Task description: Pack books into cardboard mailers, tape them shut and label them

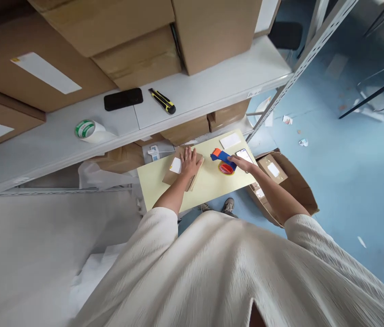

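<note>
On a pale yellow board (151, 184) lies a small cardboard box (170, 176) with a white label. My left hand (189, 163) rests on top of it, fingers spread. My right hand (241, 162) is wrapped round a blue and orange tape dispenser (224, 157), which carries a roll with a red core. The dispenser is apart from the box, to its right. Beside my right hand lies a phone (244, 155) with a lit screen, and behind it a white card or stack of labels (230, 141).
A grey shelf (212, 97) crosses in front, bearing large cartons (219, 32), a box cutter (162, 101), a black phone (123, 99) and a tape roll (90, 130). An open carton (297, 186) holding boxes stands on the floor at right. A metal upright (280, 97) rises beyond the board.
</note>
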Demonstrator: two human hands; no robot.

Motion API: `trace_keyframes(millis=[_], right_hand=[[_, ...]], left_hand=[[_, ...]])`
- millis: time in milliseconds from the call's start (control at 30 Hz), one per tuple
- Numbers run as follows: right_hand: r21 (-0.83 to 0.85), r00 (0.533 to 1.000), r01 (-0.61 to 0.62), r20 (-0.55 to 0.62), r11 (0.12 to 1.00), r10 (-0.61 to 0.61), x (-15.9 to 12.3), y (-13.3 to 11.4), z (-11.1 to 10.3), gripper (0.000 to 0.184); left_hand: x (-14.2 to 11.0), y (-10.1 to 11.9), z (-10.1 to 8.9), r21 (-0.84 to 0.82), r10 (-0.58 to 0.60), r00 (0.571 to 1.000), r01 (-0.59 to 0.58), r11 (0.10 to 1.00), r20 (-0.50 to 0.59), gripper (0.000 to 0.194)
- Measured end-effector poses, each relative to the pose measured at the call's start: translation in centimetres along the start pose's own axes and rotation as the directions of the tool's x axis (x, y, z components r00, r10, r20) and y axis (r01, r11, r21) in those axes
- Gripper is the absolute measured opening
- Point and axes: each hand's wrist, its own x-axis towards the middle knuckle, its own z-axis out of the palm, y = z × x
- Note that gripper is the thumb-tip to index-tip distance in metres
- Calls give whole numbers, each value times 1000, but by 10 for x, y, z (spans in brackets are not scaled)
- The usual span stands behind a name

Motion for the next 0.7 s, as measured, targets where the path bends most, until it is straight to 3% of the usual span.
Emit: trace_keyframes(millis=[100, 233, 333, 400, 467, 567, 700], right_hand=[[-100, 982, 162, -85, 982, -170, -9, -44, -13, 32], [-314, 899, 352, -148, 882, -412, -12, -109, -22, 30], [-587, 781, 428, -141, 687, -608, -6, -157, -26, 40], [-755, 693, 411, -107, 512, -713, 4, -184, -29, 49], [-860, 633, 358, -63, 364, -772, 16, -206, -32, 56], [-931, 606, 267, -37, 248, -794, 37, -231, -39, 63], [-952, 639, 215, -32, 219, -768, 67, -249, -48, 71]], left_hand=[[-11, 3, 0, 6, 40, 999, -40, 999, 26, 89], [-30, -3, -3, -3, 135, 988, -135, 991, 69, 93], [-47, -13, -7, -38, 257, 956, -254, 966, 144, 105], [-62, -19, -7, -65, 311, 936, -304, 950, 167, 108], [-78, -27, -4, -79, 323, 938, -315, 946, 128, 103], [-103, -40, 0, -66, 226, 972, -222, 973, 68, 93], [-130, -65, -2, -62, 79, 997, -80, 995, -20, 85]])
